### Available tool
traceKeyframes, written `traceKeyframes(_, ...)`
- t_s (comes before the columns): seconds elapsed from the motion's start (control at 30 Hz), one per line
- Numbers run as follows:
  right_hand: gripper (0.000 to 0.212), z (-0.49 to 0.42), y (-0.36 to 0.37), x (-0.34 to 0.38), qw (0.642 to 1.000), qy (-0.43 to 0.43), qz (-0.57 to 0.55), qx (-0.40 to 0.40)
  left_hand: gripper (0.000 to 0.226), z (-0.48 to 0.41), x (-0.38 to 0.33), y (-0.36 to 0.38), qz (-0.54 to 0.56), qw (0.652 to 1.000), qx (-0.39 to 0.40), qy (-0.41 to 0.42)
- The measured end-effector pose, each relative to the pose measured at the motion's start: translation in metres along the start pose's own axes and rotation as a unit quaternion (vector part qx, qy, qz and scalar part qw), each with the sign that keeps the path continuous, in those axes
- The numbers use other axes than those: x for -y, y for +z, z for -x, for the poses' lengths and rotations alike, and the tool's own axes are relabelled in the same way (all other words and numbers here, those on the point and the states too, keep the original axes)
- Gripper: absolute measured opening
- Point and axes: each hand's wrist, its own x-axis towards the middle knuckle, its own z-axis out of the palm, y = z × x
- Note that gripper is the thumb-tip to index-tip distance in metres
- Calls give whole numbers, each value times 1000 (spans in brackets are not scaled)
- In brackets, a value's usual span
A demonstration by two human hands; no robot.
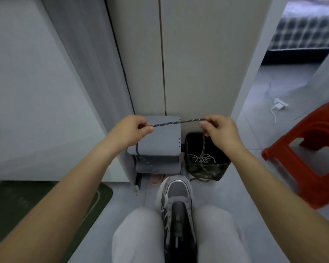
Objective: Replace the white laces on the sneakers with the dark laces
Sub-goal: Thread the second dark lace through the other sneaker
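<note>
Grey floor, dark lace (179, 122) pinched between fingers (147, 128)

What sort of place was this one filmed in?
Probably a home hallway: tall cabinet doors straight ahead, a red plastic stool on the tiled floor, and a bed beyond at upper right.
</note>
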Motion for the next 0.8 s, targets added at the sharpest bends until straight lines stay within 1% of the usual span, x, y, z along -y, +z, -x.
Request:
traceKeyframes(0.1, 11, 15, -24, 11, 999, 10, -20, -44, 28, 25, 11, -4, -12, 999, -2, -42)
traceKeyframes(0.2, 15, 36, -35, 22, 999, -8, 12, -44, 30, 46, 13, -6, 5, 996, -33, -81)
traceKeyframes(0.27, 16, 49, -33, 30, 999, -22, 30, 4, 25, 56, -1, -2, 63, 994, -43, -81)
traceKeyframes(0.33, 12, 63, -24, 40, 995, -38, 53, 73, 18, 66, -26, 5, 153, 986, -35, -49)
traceKeyframes(0.37, 14, 70, -19, 45, 991, -55, 76, 100, 25, 71, -40, 8, 190, 981, -25, -31)
traceKeyframes(0.4, 17, 76, -15, 50, 985, -71, 103, 122, 34, 74, -52, 12, 207, 978, -8, -12)
traceKeyframes(0.43, 20, 80, -11, 54, 978, -86, 129, 138, 37, 78, -63, 17, 198, 980, 6, 13)
traceKeyframes(0.47, 22, 84, -9, 58, 974, -95, 149, 145, 30, 80, -70, 23, 169, 985, 6, 35)
traceKeyframes(0.5, 21, 87, -8, 60, 971, -100, 159, 148, 16, 80, -75, 28, 151, 987, -8, 48)
traceKeyframes(0.53, 20, 89, -7, 61, 971, -102, 158, 147, 14, 80, -77, 31, 152, 986, -34, 52)
traceKeyframes(0.57, 19, 91, -8, 60, 972, -102, 153, 148, 21, 78, -77, 34, 169, 983, -60, 48)
traceKeyframes(0.6, 17, 91, -9, 57, 972, -99, 150, 149, 24, 77, -76, 35, 187, 978, -81, 35)
traceKeyframes(0.67, 14, 92, -12, 48, 973, -87, 154, 150, 23, 74, -72, 31, 213, 969, -128, 1)
traceKeyframes(0.73, 10, 91, -16, 32, 978, -58, 135, 147, 22, 70, -60, 21, 252, 950, -183, -39)
traceKeyframes(0.8, 8, 91, -19, 13, 982, -26, 111, 149, 23, 69, -41, 8, 296, 923, -227, -90)
